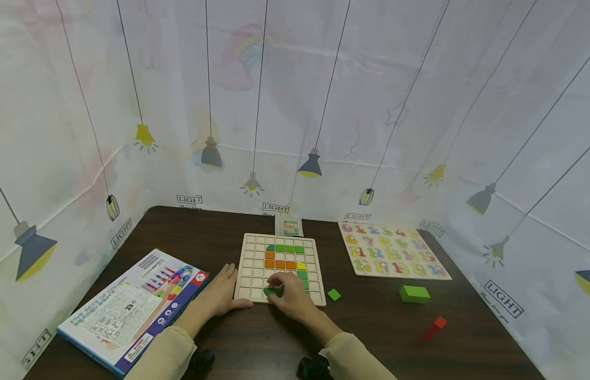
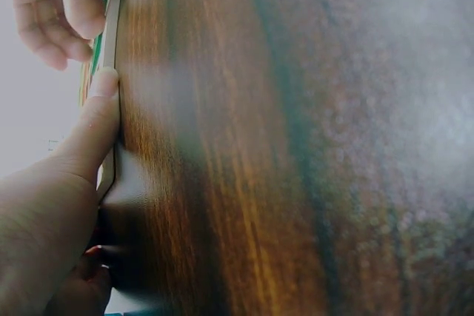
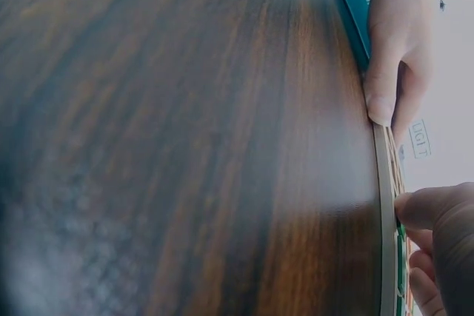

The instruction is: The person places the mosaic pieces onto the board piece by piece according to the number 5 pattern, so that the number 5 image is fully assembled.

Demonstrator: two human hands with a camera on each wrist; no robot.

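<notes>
A wooden grid board (image 1: 249, 262) lies on the dark table, with several green, orange and yellow pieces set in its squares. My left hand (image 1: 221, 295) lies at the board's near left corner, its thumb along the near edge and its fingers straight beside the left side. Over the near row, my right hand (image 1: 295, 301) pinches a dark green piece (image 1: 279, 292) between thumb and fingers, which partly hide it. Another dark green piece (image 1: 268, 291) shows just left of the fingertips. In the right wrist view, the right thumb (image 3: 418, 207) is right at the board's edge.
A small pattern card (image 1: 278, 227) lies behind the board. Right of the board is a loose green tile (image 1: 334, 294); farther right are a green block (image 1: 415, 294), a red block (image 1: 434, 328) and a number puzzle (image 1: 394, 250). A flat game box (image 1: 128, 316) lies at left.
</notes>
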